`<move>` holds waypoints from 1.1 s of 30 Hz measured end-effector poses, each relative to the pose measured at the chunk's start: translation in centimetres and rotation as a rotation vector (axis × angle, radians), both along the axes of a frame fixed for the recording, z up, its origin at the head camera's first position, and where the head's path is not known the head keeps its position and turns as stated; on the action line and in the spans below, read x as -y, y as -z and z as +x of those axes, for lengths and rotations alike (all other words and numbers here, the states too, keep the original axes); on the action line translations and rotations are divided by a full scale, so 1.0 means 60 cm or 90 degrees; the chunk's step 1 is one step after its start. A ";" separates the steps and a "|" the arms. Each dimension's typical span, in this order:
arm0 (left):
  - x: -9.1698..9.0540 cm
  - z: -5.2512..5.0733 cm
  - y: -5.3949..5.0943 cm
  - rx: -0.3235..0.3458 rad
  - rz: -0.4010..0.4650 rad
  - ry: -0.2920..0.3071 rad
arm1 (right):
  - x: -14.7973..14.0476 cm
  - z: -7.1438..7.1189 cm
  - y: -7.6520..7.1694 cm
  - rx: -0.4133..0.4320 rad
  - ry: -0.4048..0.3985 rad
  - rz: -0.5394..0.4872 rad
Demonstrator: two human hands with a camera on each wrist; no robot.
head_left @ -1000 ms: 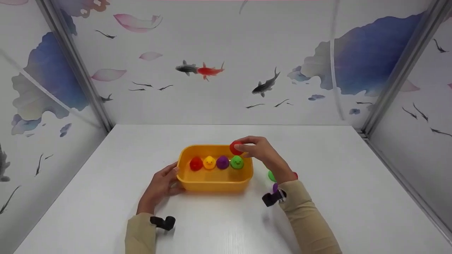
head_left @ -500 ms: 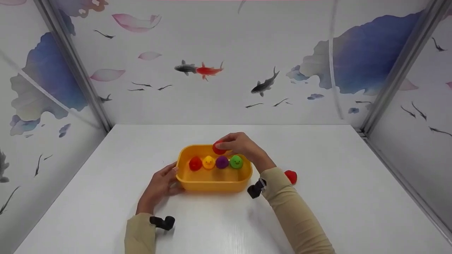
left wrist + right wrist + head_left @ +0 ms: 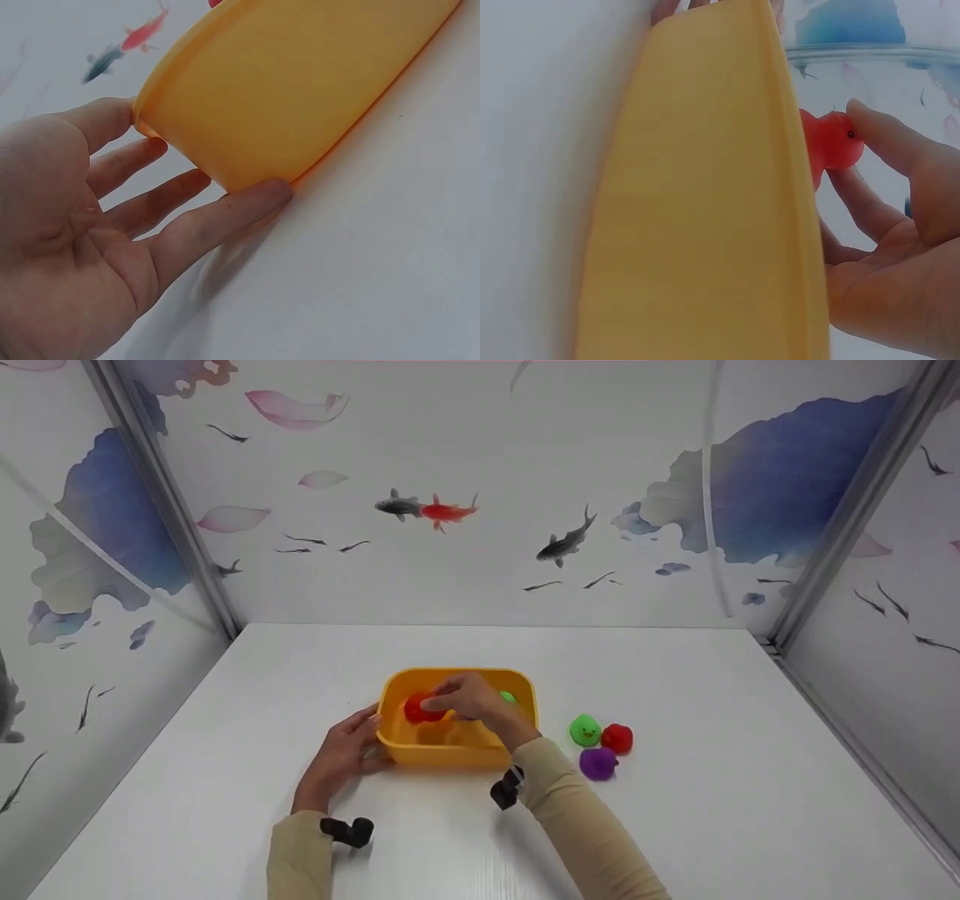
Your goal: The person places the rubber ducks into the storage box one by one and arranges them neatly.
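A yellow plastic bin [image 3: 450, 756] stands on the white table. My left hand [image 3: 343, 751] holds its left end, with thumb and fingers spread against the wall and rim in the left wrist view. Inside the bin, my right hand [image 3: 474, 701] pinches a red toy duck [image 3: 838, 141] by its head between thumb and fingers. Another red duck [image 3: 414, 708] sits at the left of the bin, right beside the held one. Part of a green duck [image 3: 508, 697] shows behind the right hand, which covers most of what else lies there.
To the right of the bin, a green duck [image 3: 585, 730], a red duck [image 3: 617, 739] and a purple duck [image 3: 598, 763] lie close together on the table [image 3: 697, 802]. White panels printed with fish and petals enclose the back and sides.
My right hand has carried the red duck leftward and down, from over the bin's right back rim to inside beside the other red duck. The loose ducks are uncovered. The left hand stays put.
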State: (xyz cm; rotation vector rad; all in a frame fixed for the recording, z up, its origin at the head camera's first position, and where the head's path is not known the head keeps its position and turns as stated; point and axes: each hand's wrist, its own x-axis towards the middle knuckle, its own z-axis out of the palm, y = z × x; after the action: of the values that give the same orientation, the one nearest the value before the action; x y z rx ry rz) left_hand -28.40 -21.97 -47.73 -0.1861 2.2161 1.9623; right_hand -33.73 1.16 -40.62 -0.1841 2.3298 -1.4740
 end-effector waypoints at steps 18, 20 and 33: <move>0.002 -0.001 0.004 -0.006 0.011 0.010 | 0.050 0.014 0.023 0.016 0.001 0.072; 0.002 -0.003 0.005 -0.009 0.021 0.008 | 0.054 0.014 0.028 0.011 0.003 0.077; 0.002 0.002 0.006 -0.013 0.011 0.022 | 0.072 0.026 0.045 -0.027 0.001 0.091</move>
State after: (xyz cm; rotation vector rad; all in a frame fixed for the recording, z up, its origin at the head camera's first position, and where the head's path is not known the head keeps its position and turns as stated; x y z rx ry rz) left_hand -28.29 -22.10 -48.06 -0.1259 2.1998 1.9734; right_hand -32.19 -3.13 -43.31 -0.1755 2.4576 -1.3109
